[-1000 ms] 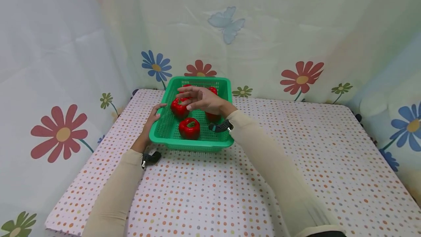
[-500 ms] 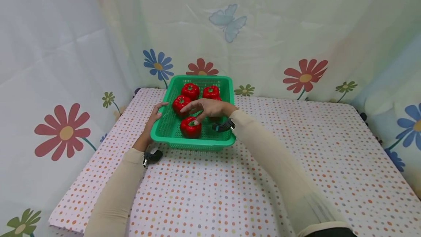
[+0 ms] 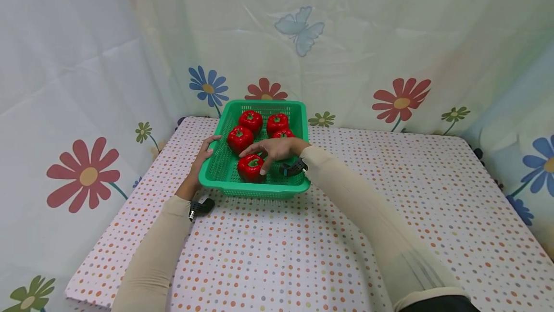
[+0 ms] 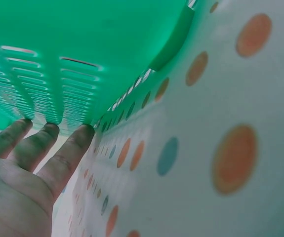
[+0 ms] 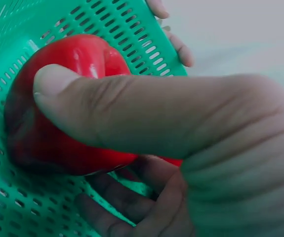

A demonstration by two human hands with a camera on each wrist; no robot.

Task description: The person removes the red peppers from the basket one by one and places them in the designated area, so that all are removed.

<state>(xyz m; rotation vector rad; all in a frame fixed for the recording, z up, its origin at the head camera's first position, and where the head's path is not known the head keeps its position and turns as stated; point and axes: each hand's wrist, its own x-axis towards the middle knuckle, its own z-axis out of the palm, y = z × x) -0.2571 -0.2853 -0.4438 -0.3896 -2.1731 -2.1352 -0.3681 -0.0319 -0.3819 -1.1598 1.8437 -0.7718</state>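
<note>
Pinching the basket's (image 3: 255,188) 6-o'clock red bell pepper (image 3: 248,170), right hand (image 3: 273,149) could slip on that glossy skin, spread-fingered left hand (image 3: 201,156) at 9.

The white counter (image 3: 259,249) is dotted with orange and grey. Near its far-left corner, red, green-stemmed peppers (image 3: 240,140) are held in a green basket (image 3: 253,188). Beyond its far edge, the pale backdrop (image 3: 355,28) is flowered in red, blue and green.
</note>
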